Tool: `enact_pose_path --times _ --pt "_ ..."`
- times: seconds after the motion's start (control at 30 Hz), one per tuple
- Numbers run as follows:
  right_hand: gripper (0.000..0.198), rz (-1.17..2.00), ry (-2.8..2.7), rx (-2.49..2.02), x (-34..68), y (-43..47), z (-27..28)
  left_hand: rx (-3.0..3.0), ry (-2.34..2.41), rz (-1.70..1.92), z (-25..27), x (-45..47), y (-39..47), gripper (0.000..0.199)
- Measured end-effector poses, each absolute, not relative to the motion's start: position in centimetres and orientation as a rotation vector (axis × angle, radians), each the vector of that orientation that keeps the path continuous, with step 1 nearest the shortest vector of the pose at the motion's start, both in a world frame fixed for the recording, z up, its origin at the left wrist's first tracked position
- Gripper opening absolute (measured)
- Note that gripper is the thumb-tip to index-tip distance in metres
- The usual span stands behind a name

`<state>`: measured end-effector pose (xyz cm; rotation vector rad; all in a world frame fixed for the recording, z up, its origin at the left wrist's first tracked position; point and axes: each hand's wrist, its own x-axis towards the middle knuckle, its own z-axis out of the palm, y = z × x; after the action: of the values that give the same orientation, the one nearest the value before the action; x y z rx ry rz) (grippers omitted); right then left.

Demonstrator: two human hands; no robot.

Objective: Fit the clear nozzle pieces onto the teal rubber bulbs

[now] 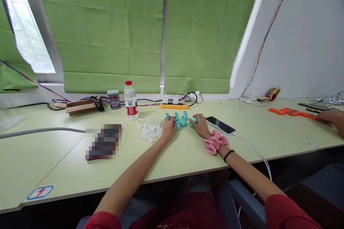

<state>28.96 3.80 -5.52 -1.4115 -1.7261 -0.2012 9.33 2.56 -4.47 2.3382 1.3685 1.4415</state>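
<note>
Several small turquoise vase-shaped pieces [183, 121] with open necks stand in a tight group on the table. My left hand [168, 128] is at the group's left front, its fingers curled in against one piece; its fingertips are partly hidden. To the right, my right hand [201, 126] has its fingers round a separate turquoise piece [192, 122], which is partly covered. Just left of my left hand lies a loose pile of small translucent white plastic parts [150, 130]. A phone [220, 125] on a white cable lies right of my right hand.
Behind the pieces are a yellow power strip [174, 106], a red-capped bottle [131, 102], a can [114, 99] and a cardboard tray [82, 107]. A blurred dark object [104, 142] lies left. Another person's hand [331, 118] is beside orange parts [291, 112] at far right.
</note>
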Motion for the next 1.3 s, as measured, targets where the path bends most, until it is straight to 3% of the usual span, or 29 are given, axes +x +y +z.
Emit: enact_pose_path --times 0.27,0.67,0.9,1.3 --pt "0.054 -0.135 -1.777 -1.402 29.9 5.3 -6.2 2.414 1.369 1.302 -3.7 8.6 2.2 0.025" --pt "0.049 -0.120 -1.801 -1.377 29.9 5.1 -6.3 2.657 1.318 1.155 -3.1 7.7 1.5 0.037" --pt "0.061 -0.160 -1.830 -1.354 29.8 5.3 -6.4 2.726 1.341 1.159 -2.6 7.6 1.0 0.034" --pt "0.046 -0.394 -1.646 -1.372 26.8 2.4 -4.5 2.624 1.685 1.156 0.1 0.9 1.2 0.042"
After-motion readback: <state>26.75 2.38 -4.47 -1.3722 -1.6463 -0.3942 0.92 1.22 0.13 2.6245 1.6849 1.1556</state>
